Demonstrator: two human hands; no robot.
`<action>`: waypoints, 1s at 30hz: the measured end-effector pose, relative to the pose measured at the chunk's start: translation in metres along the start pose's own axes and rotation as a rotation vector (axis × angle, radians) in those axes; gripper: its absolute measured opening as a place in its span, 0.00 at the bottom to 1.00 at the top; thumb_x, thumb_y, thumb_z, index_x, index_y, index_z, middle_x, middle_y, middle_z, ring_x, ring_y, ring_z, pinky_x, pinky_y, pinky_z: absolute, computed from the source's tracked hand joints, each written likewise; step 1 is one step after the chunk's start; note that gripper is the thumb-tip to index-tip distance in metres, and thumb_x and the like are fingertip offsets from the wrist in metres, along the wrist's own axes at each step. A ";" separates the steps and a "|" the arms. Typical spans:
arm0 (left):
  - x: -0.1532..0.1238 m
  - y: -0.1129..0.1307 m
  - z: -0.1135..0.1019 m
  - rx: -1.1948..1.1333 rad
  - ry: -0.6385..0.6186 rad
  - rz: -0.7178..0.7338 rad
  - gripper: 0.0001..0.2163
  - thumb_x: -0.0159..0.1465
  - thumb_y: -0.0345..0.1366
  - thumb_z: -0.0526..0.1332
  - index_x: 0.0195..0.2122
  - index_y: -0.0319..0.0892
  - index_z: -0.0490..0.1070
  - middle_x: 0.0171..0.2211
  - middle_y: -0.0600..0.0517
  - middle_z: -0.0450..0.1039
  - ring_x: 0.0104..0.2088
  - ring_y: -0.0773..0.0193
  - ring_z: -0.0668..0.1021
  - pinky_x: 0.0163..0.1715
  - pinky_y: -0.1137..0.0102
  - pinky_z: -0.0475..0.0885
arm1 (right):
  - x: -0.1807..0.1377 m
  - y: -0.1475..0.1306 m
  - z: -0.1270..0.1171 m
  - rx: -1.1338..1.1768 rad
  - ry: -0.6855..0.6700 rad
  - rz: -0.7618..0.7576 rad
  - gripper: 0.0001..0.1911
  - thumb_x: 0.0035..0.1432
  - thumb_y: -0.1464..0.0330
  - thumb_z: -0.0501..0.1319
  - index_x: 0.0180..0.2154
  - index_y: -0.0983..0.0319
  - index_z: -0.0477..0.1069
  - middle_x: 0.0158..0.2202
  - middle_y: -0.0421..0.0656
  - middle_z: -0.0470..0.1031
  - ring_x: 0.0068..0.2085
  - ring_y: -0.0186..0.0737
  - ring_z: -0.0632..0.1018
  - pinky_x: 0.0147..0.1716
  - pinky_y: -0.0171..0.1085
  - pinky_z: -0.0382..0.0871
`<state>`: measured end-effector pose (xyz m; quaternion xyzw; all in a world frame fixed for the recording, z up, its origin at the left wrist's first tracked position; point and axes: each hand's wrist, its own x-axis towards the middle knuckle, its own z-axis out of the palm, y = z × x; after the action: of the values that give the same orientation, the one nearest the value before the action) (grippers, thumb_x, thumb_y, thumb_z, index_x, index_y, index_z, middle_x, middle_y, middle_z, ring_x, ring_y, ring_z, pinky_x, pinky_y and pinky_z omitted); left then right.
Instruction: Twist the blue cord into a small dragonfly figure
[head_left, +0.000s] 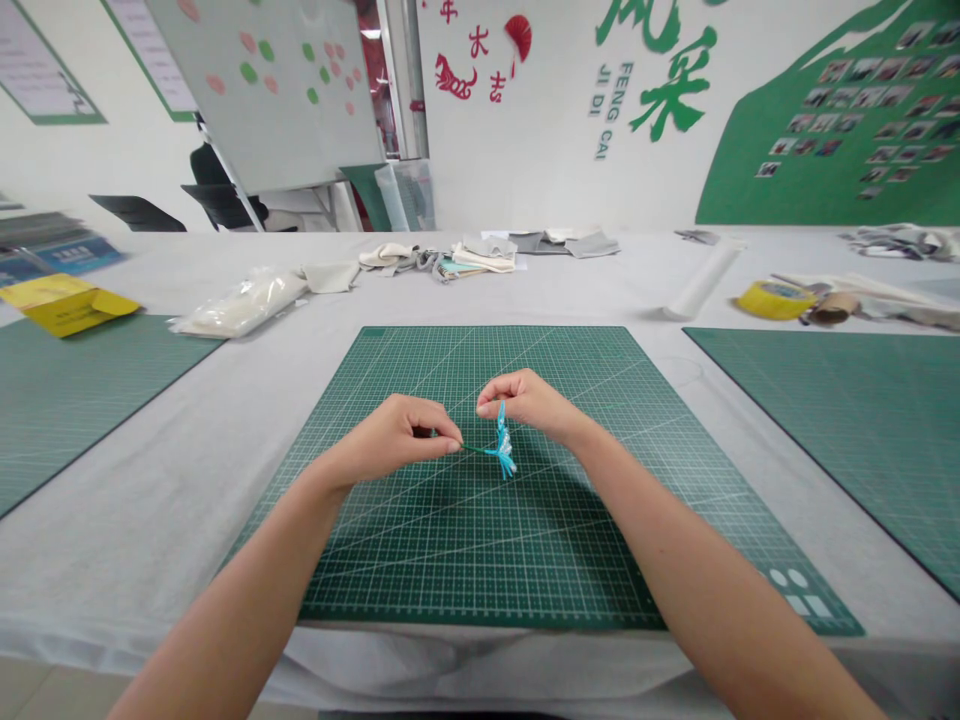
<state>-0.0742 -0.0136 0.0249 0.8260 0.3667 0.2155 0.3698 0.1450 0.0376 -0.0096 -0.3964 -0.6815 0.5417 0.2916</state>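
Note:
Between my hands is a small light-blue artificial flower (504, 452) on a thin green stem, held above the green cutting mat (420, 570). My left hand (405, 435) pinches the stem between thumb and forefinger, so the flower lies sideways with its head to the right. My right hand (525, 402) is closed in a pinch at the flower's upper petal, its thumb and forefinger close together. What those right fingertips hold, if not the petal tip, is too small to make out.
More cutting mats lie left (67, 400) and right (840, 430) on the white-covered table. Behind are a plastic-wrapped bundle (244, 305), a yellow packet (64, 303), fabric scraps (480, 255), a white roll (705, 282) and yellow tape (775, 299).

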 end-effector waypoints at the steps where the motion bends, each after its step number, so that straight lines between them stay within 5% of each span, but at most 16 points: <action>1: 0.000 0.000 -0.001 -0.012 0.032 -0.008 0.08 0.61 0.37 0.60 0.29 0.41 0.78 0.26 0.51 0.74 0.28 0.66 0.73 0.30 0.71 0.65 | 0.001 0.002 0.001 0.002 -0.002 -0.001 0.09 0.45 0.65 0.66 0.26 0.65 0.73 0.19 0.34 0.64 0.22 0.28 0.60 0.25 0.33 0.53; 12: 0.006 -0.018 0.000 -0.190 0.480 -0.252 0.10 0.56 0.42 0.64 0.29 0.40 0.77 0.24 0.52 0.74 0.25 0.67 0.69 0.26 0.71 0.63 | 0.002 0.005 0.021 -0.039 0.000 -0.014 0.06 0.46 0.68 0.65 0.24 0.64 0.72 0.16 0.32 0.58 0.21 0.28 0.59 0.24 0.33 0.53; 20: 0.007 -0.021 0.000 -0.176 0.519 -0.305 0.09 0.56 0.40 0.63 0.29 0.40 0.77 0.23 0.53 0.73 0.22 0.69 0.67 0.22 0.72 0.61 | -0.011 -0.013 0.034 -0.281 0.009 -0.114 0.04 0.51 0.70 0.63 0.26 0.63 0.74 0.15 0.31 0.55 0.20 0.27 0.58 0.23 0.32 0.52; 30: 0.007 -0.027 0.003 0.010 0.470 -0.263 0.10 0.58 0.41 0.61 0.31 0.40 0.78 0.29 0.51 0.78 0.32 0.62 0.76 0.33 0.68 0.67 | -0.022 -0.025 0.035 -0.364 0.062 -0.260 0.06 0.54 0.70 0.62 0.27 0.63 0.75 0.16 0.33 0.57 0.21 0.27 0.59 0.24 0.32 0.53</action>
<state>-0.0797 0.0025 0.0030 0.7005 0.5476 0.3496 0.2953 0.1213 -0.0014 0.0066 -0.3677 -0.8042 0.3551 0.3033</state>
